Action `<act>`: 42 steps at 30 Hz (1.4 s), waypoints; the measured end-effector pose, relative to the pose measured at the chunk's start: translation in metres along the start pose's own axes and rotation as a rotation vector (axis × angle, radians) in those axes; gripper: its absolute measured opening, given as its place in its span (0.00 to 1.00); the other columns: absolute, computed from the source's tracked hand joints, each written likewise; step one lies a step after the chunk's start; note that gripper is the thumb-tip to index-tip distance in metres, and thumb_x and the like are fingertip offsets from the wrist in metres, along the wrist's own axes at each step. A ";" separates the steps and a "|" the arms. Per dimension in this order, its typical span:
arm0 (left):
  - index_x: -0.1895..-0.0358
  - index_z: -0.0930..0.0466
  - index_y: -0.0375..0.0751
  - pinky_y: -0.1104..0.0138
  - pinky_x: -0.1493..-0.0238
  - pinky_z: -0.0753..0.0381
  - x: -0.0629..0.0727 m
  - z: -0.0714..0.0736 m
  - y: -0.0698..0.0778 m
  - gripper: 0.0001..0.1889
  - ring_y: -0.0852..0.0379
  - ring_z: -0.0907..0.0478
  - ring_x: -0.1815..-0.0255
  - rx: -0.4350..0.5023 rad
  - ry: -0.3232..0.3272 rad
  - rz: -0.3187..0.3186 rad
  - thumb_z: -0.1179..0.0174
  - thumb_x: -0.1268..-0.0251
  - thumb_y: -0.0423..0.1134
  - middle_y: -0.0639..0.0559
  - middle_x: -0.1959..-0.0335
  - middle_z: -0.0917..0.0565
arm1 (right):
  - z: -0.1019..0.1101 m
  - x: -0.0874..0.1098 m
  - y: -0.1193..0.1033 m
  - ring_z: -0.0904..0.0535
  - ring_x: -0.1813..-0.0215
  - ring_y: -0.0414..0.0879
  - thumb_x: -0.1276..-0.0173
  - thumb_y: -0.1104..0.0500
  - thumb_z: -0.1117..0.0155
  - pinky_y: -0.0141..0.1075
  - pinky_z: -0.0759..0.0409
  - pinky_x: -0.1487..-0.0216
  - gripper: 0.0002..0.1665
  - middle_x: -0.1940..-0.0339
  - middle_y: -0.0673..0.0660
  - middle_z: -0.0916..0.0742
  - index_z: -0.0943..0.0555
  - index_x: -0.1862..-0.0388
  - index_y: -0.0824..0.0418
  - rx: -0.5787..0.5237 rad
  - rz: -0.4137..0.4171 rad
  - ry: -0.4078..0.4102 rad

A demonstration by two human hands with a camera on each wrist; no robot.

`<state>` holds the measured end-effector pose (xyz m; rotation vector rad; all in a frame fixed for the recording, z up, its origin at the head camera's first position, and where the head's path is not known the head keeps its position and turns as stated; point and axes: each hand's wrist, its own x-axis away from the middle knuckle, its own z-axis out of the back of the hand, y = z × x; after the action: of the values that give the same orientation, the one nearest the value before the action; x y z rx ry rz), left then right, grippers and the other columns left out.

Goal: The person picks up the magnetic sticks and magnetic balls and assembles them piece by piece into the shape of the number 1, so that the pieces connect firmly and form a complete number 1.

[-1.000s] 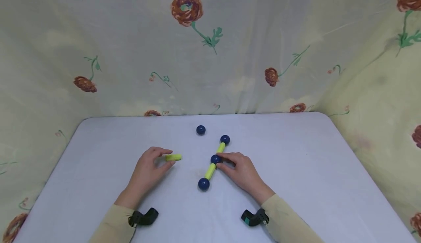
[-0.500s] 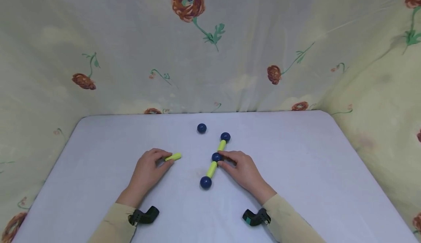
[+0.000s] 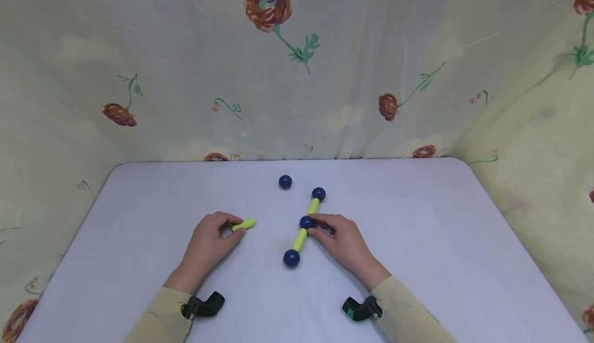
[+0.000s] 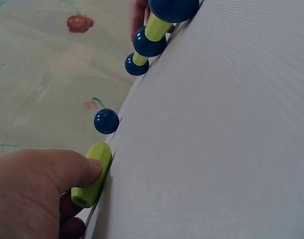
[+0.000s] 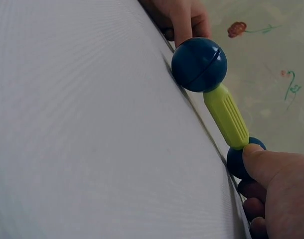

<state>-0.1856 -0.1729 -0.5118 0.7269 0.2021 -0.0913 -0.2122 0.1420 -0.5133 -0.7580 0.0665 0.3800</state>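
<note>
Centrally, loose ball (image 3: 285, 181) w/ room around.

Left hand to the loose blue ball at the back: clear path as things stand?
Probably yes. The loose blue ball sits alone on the table, beyond the left hand; nothing lies between. But that hand already pinches a yellow-green rod.

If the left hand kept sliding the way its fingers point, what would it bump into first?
The left hand already pinches a loose yellow-green rod. Going on up and right, it would probably meet the chain of blue balls and rods, near the middle ball; depth is unclear.
</note>
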 end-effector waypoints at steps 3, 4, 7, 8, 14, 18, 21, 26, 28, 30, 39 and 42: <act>0.58 0.13 0.46 0.57 0.53 0.24 0.000 -0.001 -0.001 0.10 0.54 0.23 0.56 0.000 0.003 -0.003 0.27 0.42 0.42 0.55 0.60 0.16 | 0.000 0.000 -0.001 0.20 0.53 0.36 0.33 0.50 0.30 0.36 0.21 0.54 0.19 0.52 0.44 0.13 0.16 0.43 0.46 0.003 0.003 0.004; 0.58 0.13 0.47 0.57 0.54 0.24 0.000 -0.001 -0.001 0.10 0.54 0.23 0.56 -0.001 0.003 -0.004 0.27 0.42 0.42 0.55 0.61 0.16 | -0.001 -0.001 -0.001 0.20 0.53 0.36 0.33 0.50 0.30 0.36 0.21 0.54 0.20 0.52 0.44 0.13 0.16 0.43 0.46 0.005 0.003 0.005; 0.60 0.14 0.48 0.58 0.55 0.25 0.000 -0.001 -0.002 0.10 0.55 0.24 0.58 -0.003 -0.003 -0.005 0.27 0.43 0.45 0.57 0.62 0.16 | -0.002 -0.001 -0.001 0.20 0.53 0.36 0.33 0.50 0.30 0.36 0.21 0.54 0.20 0.52 0.43 0.13 0.16 0.43 0.46 0.004 0.001 0.008; 0.60 0.14 0.48 0.58 0.56 0.25 0.000 -0.001 -0.002 0.10 0.55 0.24 0.58 -0.004 -0.007 -0.005 0.27 0.42 0.45 0.57 0.62 0.16 | -0.002 -0.001 0.000 0.20 0.53 0.35 0.34 0.49 0.30 0.36 0.21 0.54 0.20 0.52 0.43 0.13 0.16 0.43 0.45 0.003 -0.001 0.009; 0.59 0.14 0.49 0.59 0.55 0.26 0.000 -0.001 -0.002 0.11 0.55 0.26 0.58 -0.016 -0.021 0.005 0.27 0.43 0.46 0.59 0.63 0.17 | -0.001 0.000 -0.001 0.21 0.54 0.36 0.34 0.48 0.30 0.37 0.21 0.54 0.20 0.54 0.42 0.14 0.16 0.43 0.45 0.000 -0.012 0.014; 0.57 0.13 0.47 0.59 0.56 0.26 0.000 -0.001 0.000 0.13 0.55 0.26 0.58 -0.027 -0.034 0.013 0.27 0.43 0.45 0.59 0.64 0.17 | -0.001 0.000 -0.001 0.21 0.54 0.35 0.33 0.48 0.30 0.37 0.21 0.55 0.19 0.54 0.42 0.14 0.16 0.43 0.46 -0.004 -0.011 0.011; 0.57 0.12 0.46 0.60 0.58 0.27 0.000 0.000 0.001 0.13 0.55 0.27 0.59 -0.040 -0.046 0.023 0.28 0.44 0.45 0.59 0.66 0.18 | -0.001 0.000 -0.001 0.21 0.54 0.35 0.33 0.48 0.30 0.37 0.21 0.55 0.19 0.53 0.42 0.14 0.16 0.43 0.46 -0.006 -0.006 0.006; 0.60 0.13 0.44 0.61 0.63 0.30 0.001 0.002 0.000 0.11 0.54 0.30 0.63 -0.031 -0.039 0.024 0.29 0.44 0.43 0.59 0.71 0.22 | -0.001 -0.001 0.000 0.21 0.54 0.35 0.34 0.48 0.30 0.37 0.21 0.54 0.19 0.53 0.42 0.14 0.16 0.43 0.45 -0.011 -0.001 0.006; 0.60 0.14 0.44 0.61 0.64 0.31 0.001 0.002 0.000 0.10 0.55 0.31 0.64 -0.030 -0.033 0.028 0.30 0.44 0.42 0.58 0.72 0.23 | -0.002 -0.001 0.000 0.21 0.53 0.36 0.33 0.48 0.30 0.37 0.21 0.54 0.19 0.53 0.43 0.14 0.16 0.43 0.45 -0.015 -0.003 0.002; 0.61 0.15 0.44 0.61 0.64 0.31 0.002 0.001 0.000 0.10 0.55 0.32 0.65 -0.028 -0.030 0.039 0.30 0.44 0.42 0.58 0.72 0.23 | -0.002 -0.002 0.000 0.21 0.53 0.35 0.33 0.48 0.30 0.37 0.21 0.54 0.19 0.53 0.42 0.14 0.16 0.43 0.45 -0.013 -0.009 -0.004; 0.62 0.17 0.45 0.61 0.65 0.30 0.015 0.000 0.016 0.09 0.55 0.31 0.65 0.056 -0.061 0.088 0.30 0.46 0.42 0.56 0.72 0.24 | -0.002 -0.001 0.002 0.21 0.54 0.35 0.33 0.50 0.30 0.36 0.21 0.54 0.19 0.53 0.42 0.14 0.16 0.43 0.46 -0.009 -0.013 0.004; 0.62 0.16 0.46 0.61 0.64 0.30 0.021 -0.003 0.020 0.09 0.56 0.31 0.66 0.067 -0.056 0.092 0.31 0.45 0.42 0.57 0.72 0.24 | -0.001 0.000 0.002 0.21 0.54 0.35 0.33 0.49 0.30 0.36 0.21 0.54 0.19 0.52 0.42 0.13 0.16 0.43 0.46 -0.008 -0.009 0.005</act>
<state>-0.1626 -0.1563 -0.5051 0.7981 0.1123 -0.0312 -0.2131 0.1425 -0.5152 -0.7667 0.0669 0.3702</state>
